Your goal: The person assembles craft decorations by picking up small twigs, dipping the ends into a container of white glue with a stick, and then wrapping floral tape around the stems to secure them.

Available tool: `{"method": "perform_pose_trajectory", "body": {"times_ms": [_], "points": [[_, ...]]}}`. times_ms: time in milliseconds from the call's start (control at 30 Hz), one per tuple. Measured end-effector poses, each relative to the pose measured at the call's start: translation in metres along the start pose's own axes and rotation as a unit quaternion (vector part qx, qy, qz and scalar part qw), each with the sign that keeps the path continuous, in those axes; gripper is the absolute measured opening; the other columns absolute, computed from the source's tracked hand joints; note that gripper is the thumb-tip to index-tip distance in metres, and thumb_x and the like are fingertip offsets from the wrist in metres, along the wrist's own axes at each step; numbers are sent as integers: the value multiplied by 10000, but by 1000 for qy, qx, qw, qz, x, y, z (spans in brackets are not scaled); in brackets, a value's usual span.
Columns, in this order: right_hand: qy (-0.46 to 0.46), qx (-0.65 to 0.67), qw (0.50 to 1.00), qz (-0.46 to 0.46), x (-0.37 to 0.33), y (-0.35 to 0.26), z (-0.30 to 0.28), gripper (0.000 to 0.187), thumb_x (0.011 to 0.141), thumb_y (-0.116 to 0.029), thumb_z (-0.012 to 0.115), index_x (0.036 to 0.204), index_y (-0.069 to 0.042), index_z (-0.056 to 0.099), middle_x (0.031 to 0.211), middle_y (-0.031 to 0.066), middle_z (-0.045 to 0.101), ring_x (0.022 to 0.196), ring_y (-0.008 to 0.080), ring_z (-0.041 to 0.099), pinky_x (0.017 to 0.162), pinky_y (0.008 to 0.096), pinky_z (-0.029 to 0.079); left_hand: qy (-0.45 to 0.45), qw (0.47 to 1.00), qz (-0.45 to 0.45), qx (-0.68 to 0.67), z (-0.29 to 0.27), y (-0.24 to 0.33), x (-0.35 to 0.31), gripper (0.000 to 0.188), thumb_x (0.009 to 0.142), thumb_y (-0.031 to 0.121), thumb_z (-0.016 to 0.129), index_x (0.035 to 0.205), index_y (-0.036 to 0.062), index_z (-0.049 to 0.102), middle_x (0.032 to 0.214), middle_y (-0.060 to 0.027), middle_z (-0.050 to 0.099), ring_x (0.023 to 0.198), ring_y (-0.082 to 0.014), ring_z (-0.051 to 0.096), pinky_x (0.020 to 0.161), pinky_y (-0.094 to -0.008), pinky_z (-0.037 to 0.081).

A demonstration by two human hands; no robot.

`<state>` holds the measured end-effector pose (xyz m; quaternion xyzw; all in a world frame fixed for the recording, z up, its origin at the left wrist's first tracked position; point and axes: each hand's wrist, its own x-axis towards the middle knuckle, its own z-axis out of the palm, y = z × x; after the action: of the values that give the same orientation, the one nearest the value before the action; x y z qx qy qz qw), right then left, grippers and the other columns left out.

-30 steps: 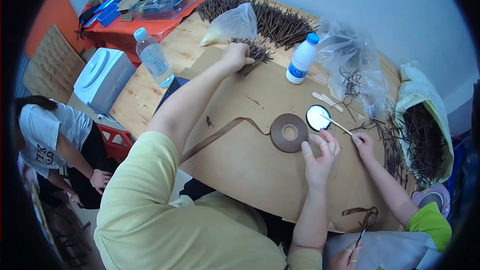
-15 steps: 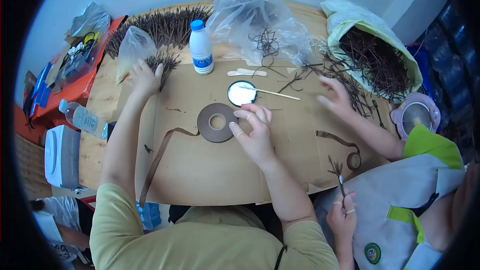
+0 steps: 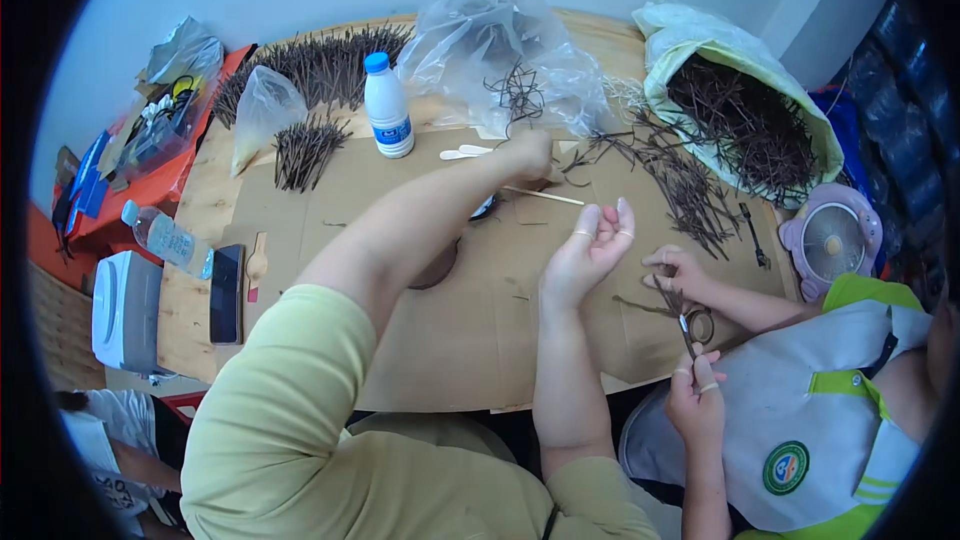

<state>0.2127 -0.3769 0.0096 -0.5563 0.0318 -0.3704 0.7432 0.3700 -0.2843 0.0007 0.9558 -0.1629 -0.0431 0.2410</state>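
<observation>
My left hand (image 3: 528, 156) reaches across the cardboard, next to the far end of a thin wooden stick (image 3: 552, 197) and some loose brown stems (image 3: 590, 152). Its fingers point down and away, so what they hold, if anything, is hidden. My right hand (image 3: 588, 255) is raised palm up, thumb and forefinger apart, other fingers curled, with pale covers on its fingertips; nothing shows in it. Beneath my left forearm, a brown tape roll (image 3: 437, 272) and a small dish of white paste (image 3: 486, 208) are mostly covered.
To the right, a co-worker holds a brown stem bundle (image 3: 686, 328) beside a small tape roll (image 3: 702, 324). Further back stand a white bottle (image 3: 388, 110), a plastic bag (image 3: 500, 40), a stem-filled sack (image 3: 660, 25) and stem bundles (image 3: 310, 152). A phone (image 3: 227, 295) lies left.
My left hand has swung right from the stem bundles to the middle of the table. My right hand has left the brown tape roll, moving right. The co-worker's hands have come together around the bundle.
</observation>
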Motion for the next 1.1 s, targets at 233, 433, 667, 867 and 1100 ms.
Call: {"method": "perform_pose_trajectory", "body": {"times_ms": [233, 433, 667, 867, 1100], "points": [[-63, -21, 998, 19, -2, 18, -3, 426, 873, -37, 513, 1260, 10, 342, 1045, 96, 439, 880, 124, 450, 783, 250, 406, -4, 999, -42, -26, 15, -4, 22, 267, 656, 171, 663, 825, -35, 656, 827, -188, 651, 783, -274, 629, 706, -363, 486], [-224, -125, 966, 15, -9, 40, -1, 418, 791, -10, 567, 1201, -32, 490, 1034, 103, 456, 894, 165, 466, 765, 267, 422, 9, 908, -29, -419, -47, -20, -34, 180, 876, 151, 531, 1016, 39, 512, 843, -76, 589, 742, -149, 588, 660, -301, 503], [-420, -355, 833, -67, -26, 53, 9, 439, 731, -88, 617, 1164, -142, 567, 988, 103, 443, 958, 255, 451, 862, 359, 382, 169, 711, -118, -672, -89, -51, -176, 123, 941, 160, 443, 1030, 76, 429, 821, -40, 534, 689, -116, 547, 642, -261, 499], [-432, -463, 763, -125, -36, 56, 19, 402, 759, -200, 640, 1146, -109, 581, 991, 91, 444, 953, 259, 442, 861, 368, 361, 192, 606, -130, -761, -39, -72, -259, 181, 915, 79, 467, 1090, 44, 433, 860, -48, 545, 694, -110, 545, 672, -219, 476], [-406, -352, 842, -46, -34, 61, 16, 421, 782, -140, 632, 1195, -104, 559, 998, 78, 421, 937, 222, 432, 805, 309, 377, 192, 556, -95, -803, -15, -63, -273, 209, 885, 29, 505, 1088, 13, 459, 954, -96, 590, 846, -154, 606, 789, -260, 508]]}}
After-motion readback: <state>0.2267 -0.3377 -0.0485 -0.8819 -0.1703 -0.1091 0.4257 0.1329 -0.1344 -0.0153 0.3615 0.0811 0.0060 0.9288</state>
